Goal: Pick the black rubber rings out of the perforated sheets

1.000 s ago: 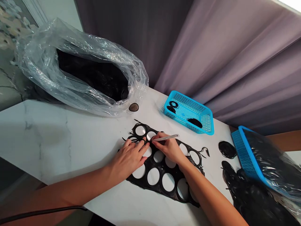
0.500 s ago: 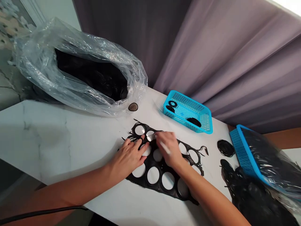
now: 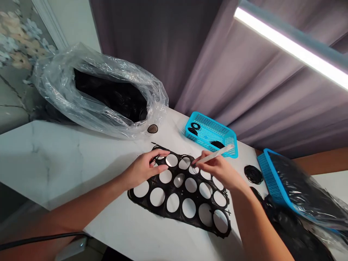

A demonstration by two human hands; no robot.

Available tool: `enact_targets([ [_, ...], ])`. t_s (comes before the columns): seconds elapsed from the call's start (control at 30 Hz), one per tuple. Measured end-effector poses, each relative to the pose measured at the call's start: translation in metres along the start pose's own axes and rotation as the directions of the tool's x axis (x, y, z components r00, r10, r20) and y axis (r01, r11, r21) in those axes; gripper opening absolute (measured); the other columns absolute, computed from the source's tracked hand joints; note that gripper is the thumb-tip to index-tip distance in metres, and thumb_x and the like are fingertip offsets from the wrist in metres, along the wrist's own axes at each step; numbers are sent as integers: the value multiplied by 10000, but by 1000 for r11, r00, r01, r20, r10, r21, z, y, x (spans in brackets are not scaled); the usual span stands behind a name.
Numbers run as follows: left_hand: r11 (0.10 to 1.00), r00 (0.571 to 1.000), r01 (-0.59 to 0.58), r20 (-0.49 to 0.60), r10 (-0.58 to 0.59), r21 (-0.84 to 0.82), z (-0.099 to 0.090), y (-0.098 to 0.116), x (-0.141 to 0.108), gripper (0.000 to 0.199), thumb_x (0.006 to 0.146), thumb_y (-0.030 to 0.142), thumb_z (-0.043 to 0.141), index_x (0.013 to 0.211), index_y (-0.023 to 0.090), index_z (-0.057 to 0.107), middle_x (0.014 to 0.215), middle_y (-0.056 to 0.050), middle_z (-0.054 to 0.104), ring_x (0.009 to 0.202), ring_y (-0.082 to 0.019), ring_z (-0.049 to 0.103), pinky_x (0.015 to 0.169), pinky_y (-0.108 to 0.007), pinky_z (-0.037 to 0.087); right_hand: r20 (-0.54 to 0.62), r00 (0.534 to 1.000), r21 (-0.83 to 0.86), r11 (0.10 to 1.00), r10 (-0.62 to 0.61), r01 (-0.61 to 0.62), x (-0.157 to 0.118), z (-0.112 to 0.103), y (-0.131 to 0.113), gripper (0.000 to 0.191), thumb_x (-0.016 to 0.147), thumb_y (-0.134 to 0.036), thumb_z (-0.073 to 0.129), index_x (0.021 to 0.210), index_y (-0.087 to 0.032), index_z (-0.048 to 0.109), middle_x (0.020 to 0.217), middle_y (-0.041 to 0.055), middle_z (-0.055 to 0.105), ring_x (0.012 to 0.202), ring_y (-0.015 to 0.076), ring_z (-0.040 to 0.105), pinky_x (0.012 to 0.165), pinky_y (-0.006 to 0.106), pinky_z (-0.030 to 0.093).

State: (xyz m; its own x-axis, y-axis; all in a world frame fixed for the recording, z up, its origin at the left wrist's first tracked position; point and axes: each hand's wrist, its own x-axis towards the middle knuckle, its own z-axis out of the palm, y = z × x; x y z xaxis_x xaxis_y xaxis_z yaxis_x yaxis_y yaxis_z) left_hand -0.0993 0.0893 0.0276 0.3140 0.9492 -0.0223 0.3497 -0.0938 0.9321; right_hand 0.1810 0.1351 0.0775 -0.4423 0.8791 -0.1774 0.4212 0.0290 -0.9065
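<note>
A black rubbery sheet (image 3: 181, 194) with rows of round holes lies on the white table, which shows through the holes. My left hand (image 3: 141, 165) is over its far left corner, thumb and fingers apart. Thin black strands lie beneath those fingers; whether they touch the sheet is unclear. In my right hand (image 3: 217, 166) is a slim white pen-like tool (image 3: 217, 154), slanting up to the right. Its lower end is at a hole in the far row, partly covered by my fingers; the tip's shape cannot be made out.
A clear plastic bag (image 3: 106, 119) of black material stands back left, a dark oval piece (image 3: 152, 128) beside it. Behind the sheet sits a blue basket (image 3: 232, 145) with black rings. At right are a coiled black piece (image 3: 253, 174), a second blue basket (image 3: 272, 185) and black material (image 3: 293, 232).
My right hand has moved right along the far row, and the tool now shows clearly. My left hand has lifted and drawn back toward the left corner. The view has tilted up, showing a lamp.
</note>
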Motion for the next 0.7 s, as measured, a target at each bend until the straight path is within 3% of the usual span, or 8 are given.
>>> enact_targets([
  [0.1, 947, 993, 64, 117, -28, -315, -7, 13, 1, 777, 776, 446, 788, 1456, 268, 458, 1350, -117, 596, 1006, -216, 623, 819, -328, 468, 251, 968, 177, 984, -29, -16, 5, 34, -22, 145, 814, -340, 683, 814, -209, 622, 866, 45, 723, 739, 182, 631, 638, 310, 488],
  [0.2, 923, 984, 111, 169, -51, -369, -5, 19, -4, 893, 658, 328, 871, 1447, 266, 456, 1280, -104, 631, 1082, -240, 616, 865, -348, 464, 329, 943, 264, 964, -57, -34, 13, 55, -35, 135, 811, -308, 693, 836, -203, 611, 836, 25, 699, 642, 143, 587, 560, 277, 475],
  [0.3, 916, 988, 145, 94, -118, -374, -7, 16, -10, 673, 759, 334, 779, 1374, 241, 520, 1110, -68, 683, 1104, -239, 620, 936, -377, 443, 286, 955, 270, 963, -81, 1, 25, 64, -37, 148, 800, -303, 697, 794, -201, 589, 786, 11, 671, 611, 131, 563, 536, 265, 475],
  [0.43, 911, 965, 185, -110, -240, -368, -26, 7, -16, 447, 860, 390, 640, 1257, 191, 589, 733, 0, 660, 894, -209, 628, 913, -378, 411, 92, 989, 192, 977, -114, 95, 51, 75, -16, 158, 813, -326, 666, 771, -200, 581, 955, 46, 716, 674, 145, 611, 614, 290, 493],
  [0.53, 921, 940, 142, -243, -241, -364, -36, 0, -16, 383, 867, 386, 597, 1185, 173, 600, 830, -37, 711, 859, -190, 616, 902, -364, 414, -17, 990, 99, 986, -137, 138, 70, 87, 6, 155, 816, -342, 649, 785, -198, 602, 971, 57, 727, 738, 172, 640, 661, 300, 483],
  [0.6, 945, 940, 121, -269, -208, -305, -36, -4, -16, 355, 869, 381, 580, 1151, 167, 601, 963, -76, 735, 856, -183, 620, 874, -351, 436, -7, 989, 49, 988, -149, 149, 77, 94, 18, 144, 823, -342, 633, 793, -203, 614, 946, 53, 734, 738, 175, 630, 658, 296, 470],
  [0.7, 971, 948, 112, -269, -169, -213, -31, -11, -15, 308, 903, 353, 517, 1130, 166, 610, 991, -82, 739, 813, -177, 630, 822, -336, 460, 27, 985, -36, 985, -170, 171, 78, 101, 26, 119, 834, -324, 609, 833, -210, 644, 954, 46, 738, 714, 169, 609, 652, 291, 456],
])
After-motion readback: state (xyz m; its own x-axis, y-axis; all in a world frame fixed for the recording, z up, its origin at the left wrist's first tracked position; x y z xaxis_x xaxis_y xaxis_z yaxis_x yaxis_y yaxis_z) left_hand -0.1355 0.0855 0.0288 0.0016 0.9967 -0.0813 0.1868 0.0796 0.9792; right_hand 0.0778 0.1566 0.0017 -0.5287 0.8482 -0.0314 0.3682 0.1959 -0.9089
